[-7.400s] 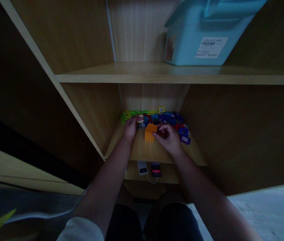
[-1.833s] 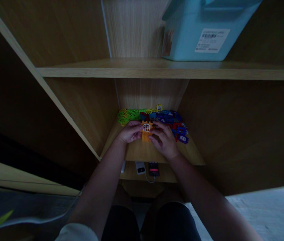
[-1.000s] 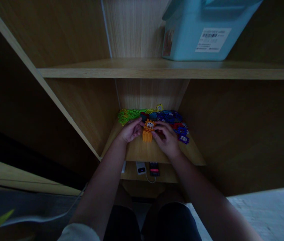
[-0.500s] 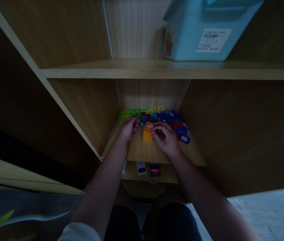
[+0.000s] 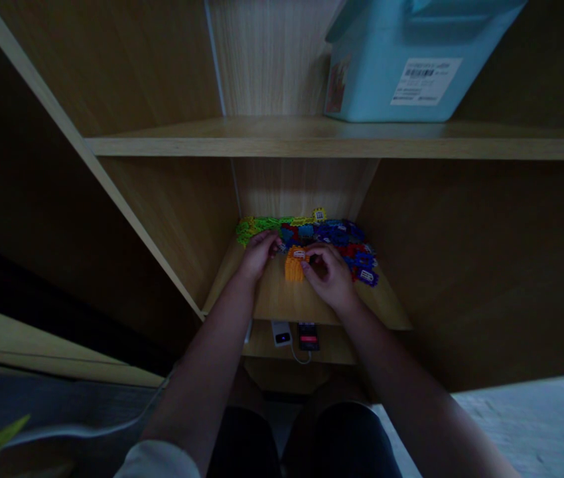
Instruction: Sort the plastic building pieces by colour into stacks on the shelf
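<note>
On the lower shelf stands an orange stack of notched plastic building pieces (image 5: 293,269), with a white window-like print on its upper part. The thumb and index finger of my right hand (image 5: 330,273) pinch the stack's right side. Just left of it, my left hand (image 5: 261,255) has its fingers drawn together by a small greyish-blue piece (image 5: 282,247); whether they grip it is too dark to tell. Behind my hands lie green and yellow pieces (image 5: 262,227), with dark blue pieces (image 5: 339,231) to the right. A purple piece (image 5: 366,276) with a white print is at the right front.
A light blue plastic bin (image 5: 386,79) with a label stands on the upper shelf (image 5: 262,146), above my hands. Below the work shelf, a white power bank (image 5: 281,333) and a dark device with a red screen (image 5: 308,337) lie beside a cable. Cabinet walls flank both sides.
My left hand has shifted slightly right and down, its fingertips nearer the orange stack. My right hand keeps its pinch on the stack.
</note>
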The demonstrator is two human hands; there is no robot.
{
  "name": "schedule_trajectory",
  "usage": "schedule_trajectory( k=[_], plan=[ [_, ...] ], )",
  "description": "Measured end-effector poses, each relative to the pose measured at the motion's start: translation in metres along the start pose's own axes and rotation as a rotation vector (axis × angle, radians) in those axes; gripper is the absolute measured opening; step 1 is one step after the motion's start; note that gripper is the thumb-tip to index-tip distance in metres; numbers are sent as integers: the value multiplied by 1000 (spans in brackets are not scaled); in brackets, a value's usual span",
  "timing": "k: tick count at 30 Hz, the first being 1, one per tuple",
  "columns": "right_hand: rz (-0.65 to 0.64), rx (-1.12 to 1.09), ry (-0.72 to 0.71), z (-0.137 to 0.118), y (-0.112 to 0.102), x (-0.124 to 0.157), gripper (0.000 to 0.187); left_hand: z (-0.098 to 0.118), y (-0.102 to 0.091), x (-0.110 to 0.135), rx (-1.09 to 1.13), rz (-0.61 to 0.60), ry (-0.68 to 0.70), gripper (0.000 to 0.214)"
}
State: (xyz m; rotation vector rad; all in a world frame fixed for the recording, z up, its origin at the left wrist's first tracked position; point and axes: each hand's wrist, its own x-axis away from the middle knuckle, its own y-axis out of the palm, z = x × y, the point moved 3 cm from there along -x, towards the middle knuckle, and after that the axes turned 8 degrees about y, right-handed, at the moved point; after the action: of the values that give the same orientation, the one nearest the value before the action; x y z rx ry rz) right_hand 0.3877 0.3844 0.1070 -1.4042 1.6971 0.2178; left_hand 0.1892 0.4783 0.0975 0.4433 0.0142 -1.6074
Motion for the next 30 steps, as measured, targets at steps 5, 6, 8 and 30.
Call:
schedule_trajectory(
  k=[5, 6, 8, 30],
  plan=[
    [-11, 7, -1, 2, 0, 1, 14, 0, 1, 1, 0, -19, -13, 31],
    [-13, 8, -2, 2, 0, 1, 14, 0, 1, 1, -4, -15, -15, 31],
    [-15, 9, 2, 1, 0, 1, 14, 2, 1, 2, -6, -10, -17, 31],
    [-36, 51, 44, 8, 0, 3, 28, 2, 2, 3, -8, -29, -30, 27]
  ],
)
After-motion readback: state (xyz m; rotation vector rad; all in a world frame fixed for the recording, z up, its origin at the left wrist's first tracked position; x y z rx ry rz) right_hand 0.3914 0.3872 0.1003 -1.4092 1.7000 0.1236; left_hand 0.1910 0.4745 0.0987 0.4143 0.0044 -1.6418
